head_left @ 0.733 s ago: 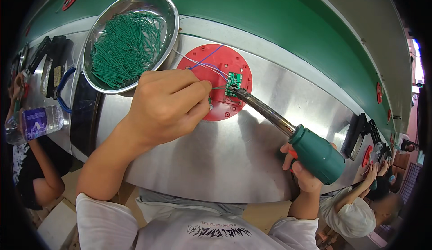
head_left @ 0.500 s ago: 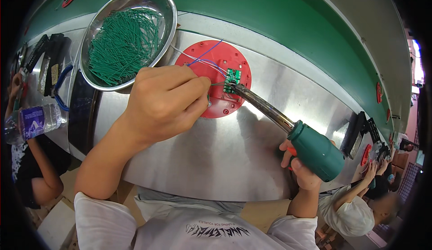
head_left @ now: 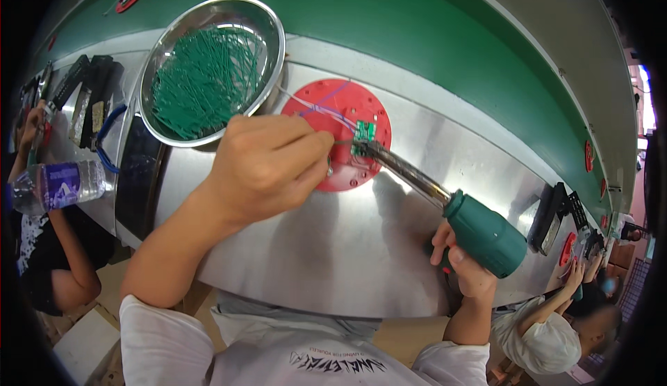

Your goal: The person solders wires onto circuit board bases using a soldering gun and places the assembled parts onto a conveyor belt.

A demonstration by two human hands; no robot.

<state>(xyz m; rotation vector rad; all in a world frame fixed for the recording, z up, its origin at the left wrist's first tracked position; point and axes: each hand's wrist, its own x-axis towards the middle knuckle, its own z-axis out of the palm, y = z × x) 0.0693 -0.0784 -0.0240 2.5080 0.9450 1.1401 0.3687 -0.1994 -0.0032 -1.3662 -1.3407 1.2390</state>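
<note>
A round red plastic plate (head_left: 352,175) lies on the metal bench, with a small green circuit board (head_left: 365,131) on it. White and blue wires run from the board to the left. My left hand (head_left: 272,161) is closed in a pinch at the board's left side, on a thin dark green wire (head_left: 342,142) whose end reaches the board. My right hand (head_left: 467,264) grips a soldering iron (head_left: 485,234) with a dark green handle. Its dark tip touches or nearly touches the board where the wire ends; the exact contact is too small to tell.
A metal bowl (head_left: 281,59) of cut green wires (head_left: 205,80) stands at the left. Farther left are a plastic bottle (head_left: 61,186) and blue cable (head_left: 104,136). A green belt (head_left: 389,21) passes behind the bench (head_left: 333,261). Black holders (head_left: 549,216) and co-workers flank me.
The whole scene sits slightly lower in the picture, as the view has shifted. Both hands keep their grip, and the iron's tip stays at the circuit board.
</note>
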